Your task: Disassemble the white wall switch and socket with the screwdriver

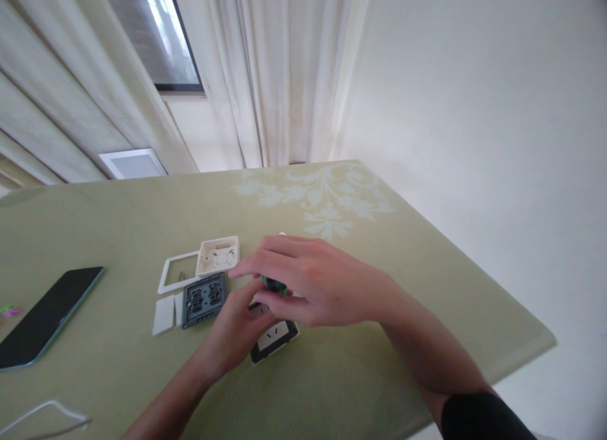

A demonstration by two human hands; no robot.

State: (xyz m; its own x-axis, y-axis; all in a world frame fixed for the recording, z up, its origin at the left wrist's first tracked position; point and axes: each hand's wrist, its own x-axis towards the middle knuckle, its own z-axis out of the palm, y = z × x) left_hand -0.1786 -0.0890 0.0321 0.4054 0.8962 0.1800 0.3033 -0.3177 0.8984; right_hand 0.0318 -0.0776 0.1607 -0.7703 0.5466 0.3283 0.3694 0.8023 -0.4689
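My right hand [308, 279] hovers over a wall socket [275, 339] with a black frame and white face, fingers curled round a small green and black object [274, 284] that I cannot name. My left hand [234, 329] rests on the socket's left edge, its thumb raised toward the green object; its fingers are mostly hidden. Left of the hands lie a grey switch module [203, 298], a white back box [218, 255], a white square frame [176, 272] and a small white cover plate [164, 315].
A dark phone [47, 317] lies at the left on the olive table [379, 250], which has a pale floral print at its far side. A white cable loop [45, 415] sits near the front left. The table's right edge drops off close by; curtains and a wall stand behind.
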